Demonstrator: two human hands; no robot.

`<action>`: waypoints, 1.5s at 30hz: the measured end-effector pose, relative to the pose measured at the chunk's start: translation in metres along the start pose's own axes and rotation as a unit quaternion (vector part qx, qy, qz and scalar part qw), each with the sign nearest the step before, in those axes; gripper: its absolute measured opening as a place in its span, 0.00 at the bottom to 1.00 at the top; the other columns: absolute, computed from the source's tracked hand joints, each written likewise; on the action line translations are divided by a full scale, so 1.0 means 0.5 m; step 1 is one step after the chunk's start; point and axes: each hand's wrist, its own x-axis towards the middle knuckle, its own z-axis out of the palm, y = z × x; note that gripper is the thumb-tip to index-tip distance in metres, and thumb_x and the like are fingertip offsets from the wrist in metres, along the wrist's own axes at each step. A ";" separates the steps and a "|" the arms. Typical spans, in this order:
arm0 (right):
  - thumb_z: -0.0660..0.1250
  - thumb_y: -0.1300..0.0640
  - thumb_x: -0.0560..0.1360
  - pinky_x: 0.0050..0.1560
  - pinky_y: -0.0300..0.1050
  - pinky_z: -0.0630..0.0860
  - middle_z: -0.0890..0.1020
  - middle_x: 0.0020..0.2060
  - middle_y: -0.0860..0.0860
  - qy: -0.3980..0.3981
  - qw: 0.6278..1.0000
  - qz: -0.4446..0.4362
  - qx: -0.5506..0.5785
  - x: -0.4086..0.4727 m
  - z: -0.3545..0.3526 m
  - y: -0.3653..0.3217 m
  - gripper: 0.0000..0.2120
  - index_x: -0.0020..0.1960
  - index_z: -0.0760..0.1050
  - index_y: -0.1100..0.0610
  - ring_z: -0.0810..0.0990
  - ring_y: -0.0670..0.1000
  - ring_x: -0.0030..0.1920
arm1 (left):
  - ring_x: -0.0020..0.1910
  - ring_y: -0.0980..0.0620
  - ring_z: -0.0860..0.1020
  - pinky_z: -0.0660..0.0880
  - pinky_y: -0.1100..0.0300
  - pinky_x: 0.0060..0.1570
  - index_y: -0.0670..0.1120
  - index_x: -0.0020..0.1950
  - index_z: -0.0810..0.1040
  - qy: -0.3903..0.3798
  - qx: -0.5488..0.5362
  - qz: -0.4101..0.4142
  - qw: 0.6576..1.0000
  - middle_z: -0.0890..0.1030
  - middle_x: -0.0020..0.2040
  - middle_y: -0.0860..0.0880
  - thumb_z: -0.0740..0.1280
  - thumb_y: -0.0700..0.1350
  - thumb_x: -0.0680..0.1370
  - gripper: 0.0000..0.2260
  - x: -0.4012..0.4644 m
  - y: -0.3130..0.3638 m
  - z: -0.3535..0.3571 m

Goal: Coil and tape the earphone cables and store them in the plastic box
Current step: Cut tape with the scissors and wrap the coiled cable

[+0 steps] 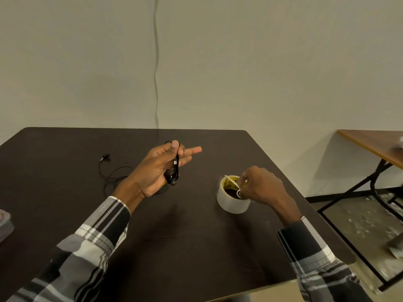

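Left hand [156,168] pinches the coiled black earphone cable [175,168], hanging long-axis down; right hand [259,185] picks at the clear tape roll [233,198] on the dark surface [185,236], off to the coil's right, tape end nearer the right hand
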 end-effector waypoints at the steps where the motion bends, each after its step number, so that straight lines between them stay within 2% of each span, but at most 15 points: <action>1: 0.75 0.54 0.72 0.40 0.40 0.74 0.83 0.52 0.49 0.021 1.000 0.006 0.014 0.000 -0.004 0.000 0.08 0.51 0.82 0.51 0.80 0.48 0.45 | 0.64 0.51 0.79 0.66 0.52 0.63 0.44 0.39 0.70 0.000 0.002 -0.002 1.000 0.73 0.68 0.31 0.58 0.51 0.79 0.13 -0.001 0.000 -0.001; 6: 0.78 0.51 0.70 0.39 0.41 0.77 0.83 0.41 0.45 0.097 0.991 -0.006 0.096 -0.001 -0.016 -0.012 0.07 0.43 0.80 0.47 0.82 0.45 0.41 | 0.63 0.51 0.79 0.68 0.52 0.62 0.44 0.40 0.70 0.005 0.011 -0.006 1.000 0.73 0.68 0.31 0.58 0.51 0.79 0.13 -0.002 -0.005 -0.015; 10: 0.78 0.51 0.70 0.39 0.40 0.77 0.84 0.37 0.45 0.045 0.987 -0.036 0.149 -0.011 -0.011 -0.050 0.06 0.42 0.81 0.49 0.82 0.45 0.39 | 0.64 0.51 0.79 0.71 0.54 0.58 0.46 0.39 0.70 0.003 -0.007 -0.016 1.000 0.79 0.64 0.39 0.58 0.52 0.79 0.13 -0.001 -0.007 -0.024; 13: 0.80 0.50 0.68 0.43 0.43 0.79 0.85 0.34 0.45 -0.022 0.985 -0.057 0.159 -0.022 0.017 -0.077 0.08 0.40 0.82 0.51 0.82 0.44 0.37 | 0.69 0.45 0.75 0.71 0.44 0.59 0.50 0.37 0.71 0.001 -0.025 -0.034 0.999 0.80 0.65 0.44 0.57 0.54 0.79 0.14 0.000 -0.009 -0.041; 16: 0.79 0.49 0.69 0.37 0.37 0.76 0.85 0.32 0.45 -0.013 0.978 -0.083 0.190 -0.033 0.047 -0.106 0.09 0.39 0.81 0.51 0.81 0.40 0.32 | 0.68 0.41 0.75 0.62 0.29 0.66 0.51 0.36 0.71 0.006 -0.047 -0.039 0.998 0.79 0.66 0.45 0.59 0.56 0.79 0.14 -0.003 -0.013 -0.059; 18: 0.77 0.50 0.71 0.33 0.37 0.75 0.86 0.33 0.49 -0.016 0.939 -0.082 0.334 -0.041 0.062 -0.136 0.09 0.41 0.80 0.54 0.82 0.44 0.32 | 0.67 0.41 0.76 0.62 0.27 0.65 0.51 0.36 0.73 -0.006 -0.073 -0.030 0.997 0.79 0.66 0.44 0.66 0.59 0.76 0.14 -0.008 -0.009 -0.065; 21: 0.75 0.52 0.74 0.33 0.41 0.77 0.87 0.38 0.56 -0.062 0.843 -0.037 0.533 -0.049 0.075 -0.184 0.11 0.47 0.80 0.60 0.83 0.50 0.36 | 0.68 0.37 0.74 0.71 0.31 0.58 0.50 0.37 0.74 -0.041 -0.143 -0.003 0.989 0.79 0.66 0.42 0.74 0.60 0.70 0.17 -0.013 0.001 -0.069; 23: 0.73 0.52 0.76 0.37 0.44 0.80 0.87 0.42 0.58 -0.105 0.801 -0.012 0.590 -0.049 0.085 -0.212 0.12 0.50 0.79 0.61 0.85 0.52 0.39 | 0.68 0.34 0.73 0.76 0.34 0.56 0.48 0.38 0.74 -0.054 -0.180 0.021 0.982 0.79 0.65 0.40 0.69 0.57 0.75 0.14 -0.015 0.009 -0.067; 26: 0.71 0.52 0.77 0.44 0.45 0.82 0.87 0.46 0.58 -0.140 0.753 -0.007 0.643 -0.041 0.094 -0.242 0.11 0.51 0.81 0.60 0.86 0.53 0.46 | 0.67 0.34 0.74 0.74 0.36 0.61 0.49 0.36 0.76 -0.034 -0.180 0.043 0.982 0.81 0.62 0.42 0.58 0.55 0.79 0.16 -0.019 0.023 -0.070; 28: 0.72 0.54 0.76 0.47 0.45 0.82 0.87 0.47 0.59 -0.147 0.742 -0.021 0.654 -0.034 0.093 -0.251 0.12 0.53 0.81 0.62 0.86 0.53 0.47 | 0.68 0.34 0.73 0.70 0.33 0.62 0.48 0.37 0.76 -0.035 -0.179 0.052 0.982 0.81 0.63 0.42 0.62 0.55 0.78 0.15 -0.025 0.031 -0.082; 31: 0.74 0.60 0.74 0.49 0.46 0.82 0.87 0.45 0.59 -0.127 0.780 -0.038 0.611 -0.023 0.085 -0.245 0.11 0.54 0.80 0.64 0.87 0.54 0.48 | 0.69 0.35 0.73 0.68 0.28 0.61 0.49 0.37 0.75 -0.031 -0.158 0.049 0.986 0.80 0.64 0.43 0.71 0.58 0.73 0.14 -0.035 0.039 -0.099; 33: 0.75 0.62 0.73 0.44 0.44 0.81 0.87 0.41 0.57 -0.090 0.820 -0.042 0.563 -0.018 0.073 -0.233 0.13 0.54 0.77 0.64 0.87 0.53 0.44 | 0.69 0.35 0.73 0.67 0.28 0.62 0.50 0.37 0.76 -0.027 -0.146 0.046 0.988 0.81 0.64 0.44 0.73 0.59 0.71 0.15 -0.042 0.040 -0.102; 36: 0.79 0.58 0.69 0.36 0.40 0.79 0.87 0.35 0.52 -0.023 0.901 -0.043 0.431 -0.010 0.040 -0.196 0.13 0.47 0.78 0.60 0.86 0.49 0.36 | 0.68 0.36 0.74 0.67 0.28 0.62 0.51 0.36 0.76 -0.021 -0.148 0.047 0.988 0.81 0.63 0.44 0.75 0.60 0.69 0.15 -0.043 0.038 -0.105; 39: 0.81 0.52 0.67 0.37 0.40 0.78 0.85 0.34 0.48 0.029 0.967 -0.030 0.250 -0.007 -0.001 -0.142 0.10 0.40 0.81 0.54 0.84 0.45 0.35 | 0.69 0.36 0.73 0.64 0.27 0.63 0.51 0.36 0.76 -0.028 -0.154 0.048 0.986 0.81 0.63 0.45 0.74 0.59 0.70 0.15 -0.035 0.030 -0.103; 45: 0.78 0.48 0.69 0.37 0.41 0.78 0.84 0.39 0.46 0.045 0.997 0.051 0.037 -0.011 -0.017 -0.050 0.08 0.40 0.81 0.50 0.80 0.44 0.39 | 0.69 0.36 0.73 0.62 0.26 0.64 0.51 0.36 0.76 -0.056 -0.155 0.031 0.986 0.81 0.63 0.45 0.74 0.60 0.70 0.15 -0.008 0.002 -0.068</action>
